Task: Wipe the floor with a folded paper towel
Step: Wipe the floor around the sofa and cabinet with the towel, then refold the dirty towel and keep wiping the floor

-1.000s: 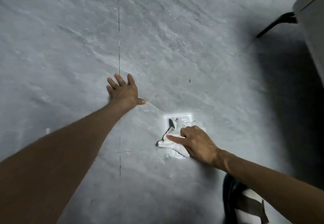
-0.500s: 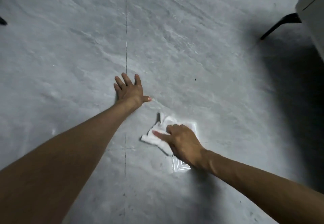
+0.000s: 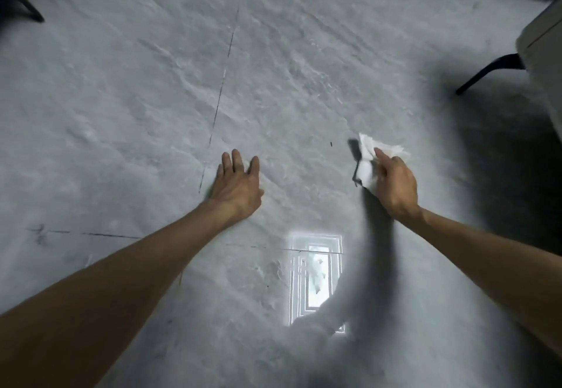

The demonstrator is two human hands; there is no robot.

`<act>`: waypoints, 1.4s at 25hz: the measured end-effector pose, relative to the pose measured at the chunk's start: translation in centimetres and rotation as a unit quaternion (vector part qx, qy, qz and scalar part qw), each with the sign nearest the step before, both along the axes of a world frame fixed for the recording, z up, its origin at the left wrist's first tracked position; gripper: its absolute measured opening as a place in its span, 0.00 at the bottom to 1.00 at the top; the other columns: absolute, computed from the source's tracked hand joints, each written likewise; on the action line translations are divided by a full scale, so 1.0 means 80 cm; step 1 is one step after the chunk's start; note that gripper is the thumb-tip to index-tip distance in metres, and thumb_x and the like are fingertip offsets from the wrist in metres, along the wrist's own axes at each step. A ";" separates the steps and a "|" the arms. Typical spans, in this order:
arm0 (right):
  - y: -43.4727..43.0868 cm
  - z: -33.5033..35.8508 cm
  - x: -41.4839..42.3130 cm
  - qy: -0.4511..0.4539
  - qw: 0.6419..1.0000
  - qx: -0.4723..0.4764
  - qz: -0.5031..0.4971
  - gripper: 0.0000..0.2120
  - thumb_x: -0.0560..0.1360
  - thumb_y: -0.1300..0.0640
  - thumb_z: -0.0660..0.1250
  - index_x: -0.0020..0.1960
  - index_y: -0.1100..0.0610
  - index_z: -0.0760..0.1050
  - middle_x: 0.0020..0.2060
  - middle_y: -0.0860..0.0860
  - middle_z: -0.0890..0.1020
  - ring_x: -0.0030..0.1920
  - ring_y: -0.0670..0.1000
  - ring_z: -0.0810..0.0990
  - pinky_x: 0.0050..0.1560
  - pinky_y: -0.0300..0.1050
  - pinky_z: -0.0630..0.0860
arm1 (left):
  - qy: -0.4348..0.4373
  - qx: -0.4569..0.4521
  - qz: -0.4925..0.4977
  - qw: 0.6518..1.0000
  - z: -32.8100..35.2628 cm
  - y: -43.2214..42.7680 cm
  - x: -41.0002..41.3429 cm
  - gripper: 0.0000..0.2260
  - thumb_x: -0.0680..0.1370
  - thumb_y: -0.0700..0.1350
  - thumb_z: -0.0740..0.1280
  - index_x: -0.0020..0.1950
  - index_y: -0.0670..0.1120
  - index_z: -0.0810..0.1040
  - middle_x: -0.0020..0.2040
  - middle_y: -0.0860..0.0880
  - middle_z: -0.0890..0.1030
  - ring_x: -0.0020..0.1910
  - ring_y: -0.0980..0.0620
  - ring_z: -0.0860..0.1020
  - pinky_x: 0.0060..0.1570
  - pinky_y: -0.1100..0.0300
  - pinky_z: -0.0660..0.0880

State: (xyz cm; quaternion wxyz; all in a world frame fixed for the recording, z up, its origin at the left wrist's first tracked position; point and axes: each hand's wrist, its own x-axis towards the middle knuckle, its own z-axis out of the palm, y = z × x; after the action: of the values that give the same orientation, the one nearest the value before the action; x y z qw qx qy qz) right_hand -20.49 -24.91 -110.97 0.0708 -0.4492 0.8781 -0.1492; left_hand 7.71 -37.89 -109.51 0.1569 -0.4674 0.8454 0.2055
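Two bare hands reach over a pale grey stone-look floor (image 3: 121, 114). Left hand (image 3: 237, 184) lies flat, grip released, bracing. Right hand (image 3: 395, 187), well to its right, has its grip clenched on a bunched white paper towel (image 3: 366, 162) low over the floor; contact is unclear. Bunched so loosely, the towel could unfold and miss patches.

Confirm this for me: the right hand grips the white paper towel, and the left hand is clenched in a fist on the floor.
One detail is wrong. The left hand is not a fist: it lies open on the floor with its fingers straight, as the head view shows. The right hand does grip the white paper towel.
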 end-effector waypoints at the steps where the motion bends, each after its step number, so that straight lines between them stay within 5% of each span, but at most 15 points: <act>1: -0.022 -0.007 -0.008 0.001 0.999 0.002 -0.051 0.20 0.77 0.58 0.62 0.69 0.53 0.72 0.55 0.61 0.79 0.54 0.64 0.78 0.52 0.53 0.73 | -0.007 0.008 -0.004 1.000 0.000 -0.003 0.001 0.30 0.82 0.50 0.55 0.78 0.46 0.42 0.77 0.35 0.39 0.76 0.34 0.38 0.74 0.45 0.47; 5: -0.097 -0.026 0.001 0.055 0.994 -0.008 -0.090 0.13 0.78 0.56 0.58 0.61 0.54 0.73 0.52 0.60 0.78 0.50 0.64 0.79 0.42 0.50 0.69 | -0.034 0.029 -0.020 0.999 -0.001 -0.012 -0.005 0.30 0.82 0.50 0.55 0.78 0.46 0.42 0.76 0.34 0.38 0.75 0.32 0.39 0.74 0.44 0.48; 8: -0.099 -0.022 0.015 0.059 0.996 0.023 0.062 0.16 0.81 0.52 0.56 0.67 0.48 0.71 0.52 0.57 0.76 0.52 0.61 0.77 0.43 0.49 0.70 | -0.036 0.030 -0.026 0.999 -0.003 -0.013 -0.001 0.30 0.81 0.47 0.55 0.78 0.46 0.43 0.77 0.34 0.38 0.75 0.33 0.38 0.74 0.45 0.46; 12: -0.041 -0.012 0.100 -0.080 0.966 0.021 0.246 0.16 0.79 0.42 0.56 0.60 0.45 0.76 0.43 0.45 0.77 0.47 0.49 0.77 0.39 0.42 0.63 | 0.020 0.058 0.015 0.998 0.008 -0.014 0.011 0.31 0.78 0.39 0.56 0.78 0.50 0.48 0.78 0.39 0.42 0.77 0.39 0.41 0.74 0.48 0.50; 16: 0.084 -0.018 0.205 -0.081 0.908 -0.013 0.410 0.13 0.78 0.51 0.62 0.61 0.48 0.78 0.38 0.47 0.76 0.40 0.48 0.73 0.38 0.45 0.67 | 0.102 0.049 0.058 0.992 0.021 0.004 0.034 0.28 0.77 0.39 0.58 0.76 0.50 0.59 0.77 0.44 0.61 0.74 0.43 0.61 0.71 0.54 0.60; 18: 0.129 -0.019 0.223 -0.062 0.875 -0.006 0.481 0.20 0.75 0.58 0.67 0.65 0.46 0.76 0.39 0.52 0.78 0.40 0.53 0.76 0.37 0.45 0.68 | 0.135 0.050 0.039 0.989 0.030 0.030 0.040 0.26 0.77 0.38 0.59 0.75 0.49 0.63 0.74 0.46 0.67 0.71 0.44 0.67 0.69 0.56 0.63; 20: 0.143 -0.005 0.231 -0.146 0.872 0.051 0.464 0.21 0.77 0.62 0.64 0.66 0.45 0.75 0.45 0.52 0.80 0.46 0.54 0.78 0.43 0.45 0.70 | 0.158 0.061 0.004 0.986 0.044 0.056 0.044 0.25 0.77 0.36 0.60 0.74 0.49 0.66 0.74 0.48 0.68 0.71 0.47 0.67 0.69 0.58 0.62; 23: 0.127 0.032 0.210 -0.424 0.869 0.045 0.250 0.19 0.79 0.64 0.61 0.66 0.49 0.76 0.59 0.47 0.80 0.59 0.47 0.78 0.58 0.40 0.72 | 0.206 0.109 -0.008 0.972 0.074 0.078 0.045 0.26 0.75 0.33 0.61 0.71 0.51 0.70 0.71 0.49 0.71 0.70 0.50 0.70 0.66 0.61 0.65; 25: 0.117 0.065 0.177 -0.578 0.811 -0.020 0.087 0.16 0.79 0.64 0.62 0.64 0.52 0.76 0.57 0.47 0.81 0.52 0.48 0.81 0.49 0.41 0.78 | 0.279 0.252 0.058 0.925 0.102 0.096 0.038 0.27 0.73 0.27 0.59 0.69 0.48 0.72 0.68 0.46 0.75 0.67 0.50 0.72 0.63 0.63 0.69; 27: 0.120 0.090 0.155 -0.694 0.718 -0.052 -0.017 0.13 0.79 0.63 0.61 0.63 0.56 0.75 0.50 0.55 0.81 0.42 0.53 0.82 0.37 0.46 0.79 | 0.353 0.394 0.128 0.839 0.126 0.109 0.031 0.28 0.72 0.24 0.55 0.69 0.43 0.71 0.64 0.42 0.77 0.65 0.47 0.75 0.65 0.59 0.69; 29: 0.127 0.103 0.149 -0.786 0.615 -0.046 -0.028 0.15 0.79 0.60 0.59 0.64 0.60 0.74 0.49 0.59 0.80 0.42 0.55 0.81 0.41 0.48 0.79 | 0.384 0.472 0.182 0.773 0.139 0.113 0.028 0.27 0.73 0.26 0.53 0.70 0.42 0.69 0.65 0.40 0.77 0.65 0.44 0.75 0.69 0.52 0.65; 31: 0.131 0.108 0.150 -0.852 0.523 -0.031 0.000 0.15 0.79 0.58 0.58 0.63 0.60 0.76 0.52 0.58 0.79 0.48 0.56 0.78 0.49 0.49 0.73 | 0.386 0.498 0.203 0.750 0.145 0.114 0.029 0.25 0.74 0.29 0.56 0.70 0.43 0.68 0.65 0.40 0.77 0.65 0.45 0.75 0.70 0.52 0.65; 35: 0.130 0.106 0.163 -0.878 0.474 -0.064 -0.020 0.17 0.76 0.59 0.61 0.62 0.64 0.76 0.56 0.60 0.82 0.54 0.58 0.81 0.54 0.54 0.77 | 0.380 0.564 0.216 0.701 0.140 0.126 0.036 0.20 0.75 0.38 0.65 0.68 0.38 0.72 0.60 0.42 0.79 0.57 0.46 0.78 0.59 0.55 0.74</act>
State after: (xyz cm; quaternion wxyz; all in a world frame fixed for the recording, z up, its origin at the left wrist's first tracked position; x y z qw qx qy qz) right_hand -7.41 -14.55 -102.48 0.7727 -0.0690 0.3530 -0.5230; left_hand 10.58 -27.80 -98.34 0.0080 -0.3433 0.4354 0.8322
